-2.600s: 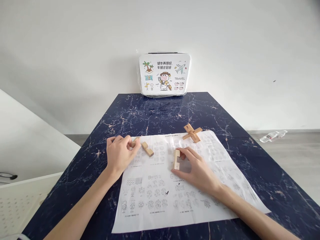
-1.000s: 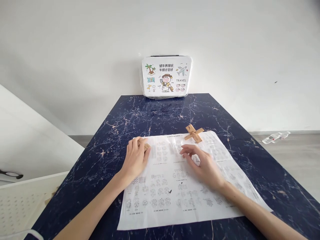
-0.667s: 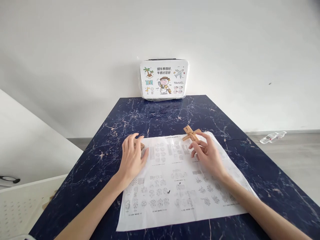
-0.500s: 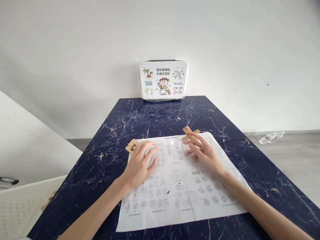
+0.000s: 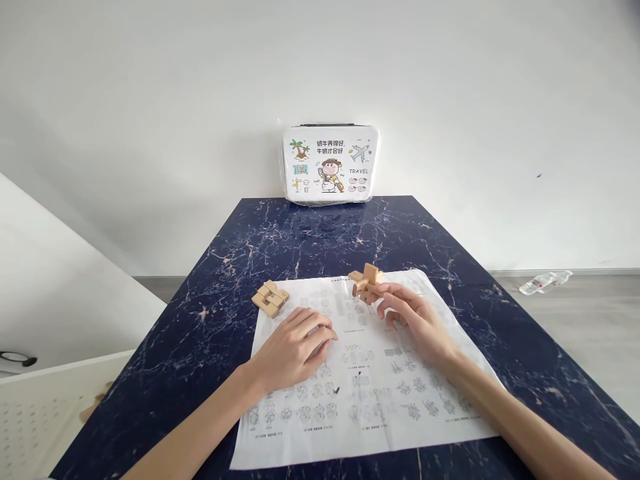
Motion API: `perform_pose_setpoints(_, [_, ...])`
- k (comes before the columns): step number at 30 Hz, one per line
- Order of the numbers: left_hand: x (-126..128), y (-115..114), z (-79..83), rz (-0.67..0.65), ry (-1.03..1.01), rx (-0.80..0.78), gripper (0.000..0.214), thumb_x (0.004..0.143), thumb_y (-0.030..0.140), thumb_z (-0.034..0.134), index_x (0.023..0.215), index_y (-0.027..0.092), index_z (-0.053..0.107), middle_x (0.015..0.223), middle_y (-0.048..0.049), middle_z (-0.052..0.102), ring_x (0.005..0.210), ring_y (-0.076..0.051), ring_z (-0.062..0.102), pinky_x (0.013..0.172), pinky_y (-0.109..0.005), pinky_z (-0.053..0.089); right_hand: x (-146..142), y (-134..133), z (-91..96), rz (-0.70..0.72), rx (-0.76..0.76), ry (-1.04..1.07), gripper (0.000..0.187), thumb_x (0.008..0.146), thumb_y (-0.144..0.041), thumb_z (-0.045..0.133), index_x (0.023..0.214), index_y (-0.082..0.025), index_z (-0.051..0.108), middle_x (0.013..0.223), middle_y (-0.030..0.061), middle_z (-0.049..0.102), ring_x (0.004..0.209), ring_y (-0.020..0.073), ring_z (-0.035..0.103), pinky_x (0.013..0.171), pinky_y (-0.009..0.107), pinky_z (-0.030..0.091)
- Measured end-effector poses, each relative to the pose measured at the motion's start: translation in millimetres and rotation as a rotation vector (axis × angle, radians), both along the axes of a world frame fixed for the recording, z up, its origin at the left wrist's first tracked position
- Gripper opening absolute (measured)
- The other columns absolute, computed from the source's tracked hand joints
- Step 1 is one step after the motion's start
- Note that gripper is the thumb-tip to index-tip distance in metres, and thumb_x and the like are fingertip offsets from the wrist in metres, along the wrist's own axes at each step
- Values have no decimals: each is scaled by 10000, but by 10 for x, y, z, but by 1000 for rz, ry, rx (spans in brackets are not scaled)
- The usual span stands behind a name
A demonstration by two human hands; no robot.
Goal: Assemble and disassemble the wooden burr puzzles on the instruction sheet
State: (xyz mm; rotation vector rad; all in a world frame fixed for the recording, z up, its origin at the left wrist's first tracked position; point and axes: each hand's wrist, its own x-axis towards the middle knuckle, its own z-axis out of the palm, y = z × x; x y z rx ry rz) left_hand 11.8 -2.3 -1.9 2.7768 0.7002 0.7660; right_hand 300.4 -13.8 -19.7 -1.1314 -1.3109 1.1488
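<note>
Between the thumb and fingers of my right hand (image 5: 413,320) is a wooden interlocking puzzle (image 5: 369,281), its crossed bars sticking out several ways. It is raised at the far part of the printed instruction sheet (image 5: 345,440). My left hand (image 5: 300,343) rests palm down on the sheet, fingers loosely bent and no object seen in it. Just beyond it, a second wooden puzzle (image 5: 271,298), a flat square of interlocked bars, lies across the sheet's far left corner.
A white cartoon-printed case (image 5: 331,163) stands against the wall at the back of the dark blue marbled table (image 5: 320,237). A clear plastic bottle (image 5: 545,282) lies on the floor to the right. A white perforated basket (image 5: 45,413) is at the lower left.
My right hand has lifted and turned the crossed-bar puzzle, bringing it left. My left hand has drawn back toward me and right, away from the flat puzzle, which is now in full view.
</note>
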Motion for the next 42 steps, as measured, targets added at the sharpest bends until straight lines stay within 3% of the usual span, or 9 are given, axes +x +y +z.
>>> perform_pose_setpoints(5, [-16, -11, -14, 104, -91, -144, 198, 1097, 320, 584, 1282, 250, 592, 1218, -88, 708, 1115, -278, 686, 974, -475, 570, -69, -94, 59, 169, 11, -34, 395, 1062, -588, 588, 1102, -223, 734, 1077, 107, 734, 724, 188, 623, 612, 326, 530])
perform_pose_setpoints(10, [-40, 4, -37, 173, -267, -385, 828, 922, 681, 759, 1562, 314, 383, 1504, -160, 555, 1300, -352, 616, 1090, -561, 546, -150, -205, 141, 346, -20, -13, 369, 1078, -557, 602, 972, -239, 757, 864, 39, 717, 650, 158, 568, 627, 312, 487])
perform_pose_setpoints(14, [-47, 5, 16, 73, -303, -591, 1074, 783, 752, 843, 1635, 349, 326, 1652, -172, 437, 1420, -391, 550, 1162, -611, 490, -207, -265, 155, 479, -46, 26, 293, 1080, -498, 635, 1013, -253, 781, 929, 41, 749, 653, 142, 569, 626, 307, 466])
perform_pose_setpoints(17, [-45, -6, 57, -5, -294, -675, 1089, 744, 693, 911, 1627, 352, 372, 1593, -158, 531, 1412, -390, 570, 1173, -623, 477, -244, -287, 139, 546, -72, 71, 266, 1079, -489, 641, 1109, -258, 769, 950, 39, 751, 639, 131, 567, 621, 304, 469])
perform_pose_setpoints(21, [-38, -9, 61, 11, -261, -690, 999, 705, 656, 952, 1538, 337, 503, 1450, -135, 636, 1334, -390, 615, 1134, -629, 505, -269, -287, 105, 565, -112, 106, 292, 1061, -506, 666, 1197, -247, 658, 925, 28, 740, 607, 121, 563, 596, 295, 457])
perform_pose_setpoints(30, [6, 14, 66, 6, -244, -683, 935, 711, 595, 966, 1498, 335, 533, 1346, -102, 636, 1226, -348, 652, 1079, -578, 549, -291, -274, 102, 516, -180, 36, 388, 1041, -588, 655, 1206, -252, 553, 874, 5, 711, 570, 110, 516, 531, 265, 433])
perform_pose_setpoints(42, [-9, 35, 32, 10, -216, -673, 946, 703, 567, 979, 1500, 336, 524, 1356, -105, 633, 1217, -342, 653, 1055, -569, 570, -292, -259, 112, 472, -194, -12, 384, 1009, -596, 704, 1051, -221, 634, 793, -10, 688, 512, 92, 495, 469, 243, 421])
